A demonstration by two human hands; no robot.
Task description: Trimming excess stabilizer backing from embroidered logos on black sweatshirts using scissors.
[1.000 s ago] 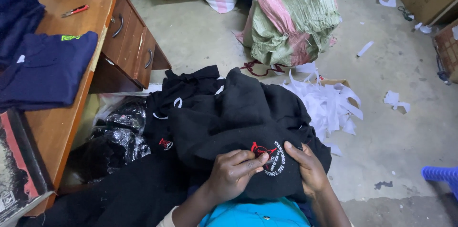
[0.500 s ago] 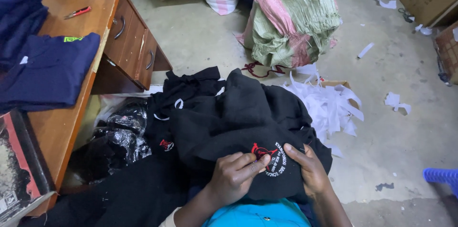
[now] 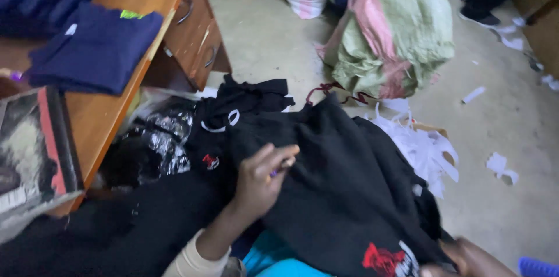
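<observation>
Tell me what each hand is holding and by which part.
The left hand pinches a small tool between fingertips, resting on the black garment. The right hand grips that garment's lower edge beside its red emblem.

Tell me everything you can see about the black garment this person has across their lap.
The black garment looks like soft, matte knit fabric, crumpled and draped over the lap. A red and white printed emblem sits near its lower edge. The left hand rests on its upper part, pinching something small. The right hand grips the edge beside the emblem. It overlaps other black clothing to its left, and white paper scraps lie beyond it.
</observation>
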